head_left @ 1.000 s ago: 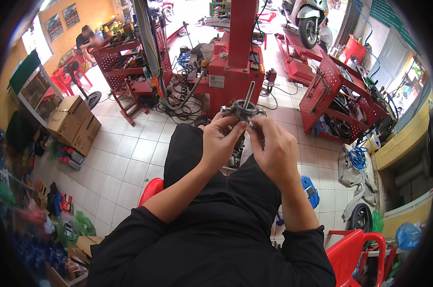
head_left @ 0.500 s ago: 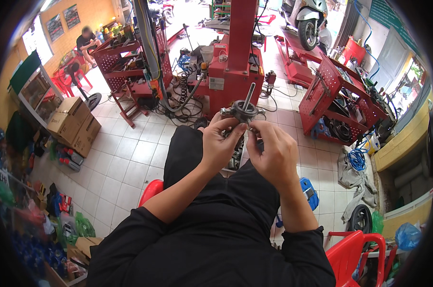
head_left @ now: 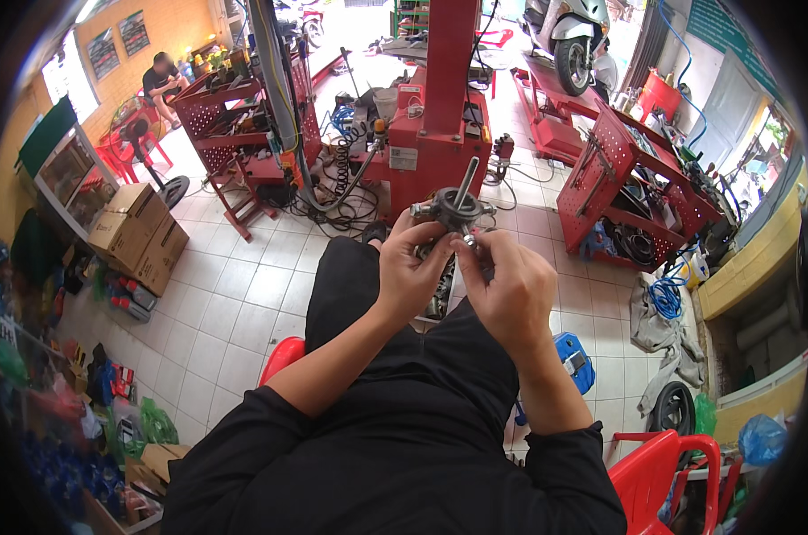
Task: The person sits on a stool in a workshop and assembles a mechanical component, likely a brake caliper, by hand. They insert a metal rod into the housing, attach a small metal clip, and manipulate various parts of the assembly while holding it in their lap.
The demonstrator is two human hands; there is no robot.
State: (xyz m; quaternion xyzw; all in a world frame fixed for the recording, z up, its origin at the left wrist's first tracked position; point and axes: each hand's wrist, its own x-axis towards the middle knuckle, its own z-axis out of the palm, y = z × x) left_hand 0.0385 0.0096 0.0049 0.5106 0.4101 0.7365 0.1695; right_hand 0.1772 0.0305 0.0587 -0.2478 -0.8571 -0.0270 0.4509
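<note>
In front of my lap I hold a dark, round metal part (head_left: 457, 204) with a thin shiny rod standing up from its middle and short bolt-like ends at its sides. I cannot make out its exact kind. My left hand (head_left: 410, 272) is closed around its left side and underside. The fingertips of my right hand (head_left: 511, 283) pinch at its lower right, by a small shiny metal end (head_left: 469, 240). Below the hands, between my legs, loose metal parts (head_left: 439, 299) lie in a tray, partly hidden.
A red lift post (head_left: 451, 80) stands ahead, with cables on the tiled floor (head_left: 243, 290). Red tool carts (head_left: 631, 192) are on both sides. Cardboard boxes (head_left: 136, 234) sit left, a blue case (head_left: 574, 362) by my right leg, and a red chair (head_left: 658, 477) behind right. Another person sits far left.
The right fingertips have shifted slightly left and down against the metal part, showing its small shiny end more clearly. The left hand keeps its hold.
</note>
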